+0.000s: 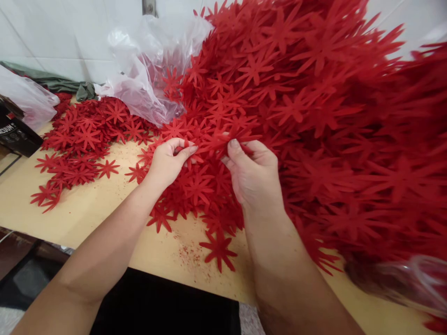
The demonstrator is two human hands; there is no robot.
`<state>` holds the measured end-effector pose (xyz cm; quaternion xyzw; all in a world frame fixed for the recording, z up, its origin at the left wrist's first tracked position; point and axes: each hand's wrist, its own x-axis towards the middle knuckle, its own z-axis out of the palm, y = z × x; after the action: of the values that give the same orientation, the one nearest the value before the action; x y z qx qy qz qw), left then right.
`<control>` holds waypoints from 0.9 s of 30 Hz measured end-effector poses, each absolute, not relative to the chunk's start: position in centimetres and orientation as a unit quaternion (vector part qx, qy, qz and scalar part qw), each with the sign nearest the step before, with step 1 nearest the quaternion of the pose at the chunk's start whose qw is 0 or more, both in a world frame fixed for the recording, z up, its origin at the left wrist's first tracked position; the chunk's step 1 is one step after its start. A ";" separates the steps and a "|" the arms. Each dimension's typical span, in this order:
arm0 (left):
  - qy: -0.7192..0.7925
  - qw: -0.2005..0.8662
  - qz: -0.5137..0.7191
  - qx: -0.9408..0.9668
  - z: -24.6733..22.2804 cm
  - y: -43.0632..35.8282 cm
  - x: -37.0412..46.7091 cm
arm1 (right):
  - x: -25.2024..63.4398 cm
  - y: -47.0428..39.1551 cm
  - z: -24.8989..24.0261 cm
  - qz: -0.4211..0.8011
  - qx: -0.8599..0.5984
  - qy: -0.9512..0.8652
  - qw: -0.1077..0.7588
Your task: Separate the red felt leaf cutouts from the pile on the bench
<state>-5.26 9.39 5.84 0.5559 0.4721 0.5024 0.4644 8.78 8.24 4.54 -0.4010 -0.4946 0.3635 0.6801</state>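
My left hand pinches the tip of a petal of a red fabric-like flower cutout between thumb and fingers. On the other side of that flower, my right hand is closed with thumb against fingers, gripping it near its middle. Whether one layer or more is between my fingers I cannot tell. Behind and below both hands spreads a large pile of similar red flower cutouts, with narrow rounded petals. One flower lies apart near the table's front edge, below my right hand.
A smaller heap of red flowers lies left on the pale table. Clear plastic bags sit against the white wall. A black box stands at far left, a transparent container at lower right. Red crumbs dot the front edge.
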 end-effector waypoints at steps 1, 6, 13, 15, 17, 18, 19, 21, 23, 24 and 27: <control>0.488 0.445 0.499 0.561 5.7 9.5 -5.4 | 8.7 8.2 4.5 0.355 -0.405 -0.500 0.678; 0.559 0.236 0.519 0.602 4.7 10.5 -6.8 | 8.4 8.1 4.5 0.335 -0.441 -0.509 0.659; 0.451 0.184 0.572 0.660 5.4 9.2 -6.4 | 8.3 7.6 4.8 0.286 -0.468 -0.573 0.608; 0.401 0.286 0.549 0.675 5.7 8.6 -5.6 | 8.1 7.5 4.8 0.258 -0.466 -0.623 0.573; 0.382 0.351 0.535 0.667 5.7 8.3 -5.0 | 7.9 7.5 4.7 0.215 -0.453 -0.667 0.551; 0.383 0.366 0.534 0.659 5.7 8.3 -4.8 | 7.8 7.5 4.6 0.197 -0.446 -0.681 0.546; 0.387 0.377 0.536 0.649 5.6 8.3 -4.7 | 7.7 7.5 4.5 0.185 -0.439 -0.690 0.545; 0.399 0.390 0.553 0.619 5.5 8.7 -4.7 | 7.6 7.6 4.4 0.182 -0.430 -0.698 0.543; 0.409 0.398 0.580 0.582 5.4 9.1 -5.1 | 7.7 7.6 4.3 0.189 -0.429 -0.702 0.536; 0.414 0.398 0.595 0.562 5.4 9.4 -5.3 | 7.7 7.7 4.2 0.189 -0.436 -0.701 0.532; 0.439 0.393 0.625 0.513 5.6 9.9 -5.8 | 8.1 7.9 4.0 0.168 -0.464 -0.682 0.540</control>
<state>-5.83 9.87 5.56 0.5127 0.4387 0.6250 0.3926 8.11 7.88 3.97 -0.4640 -0.6821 0.1679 0.5397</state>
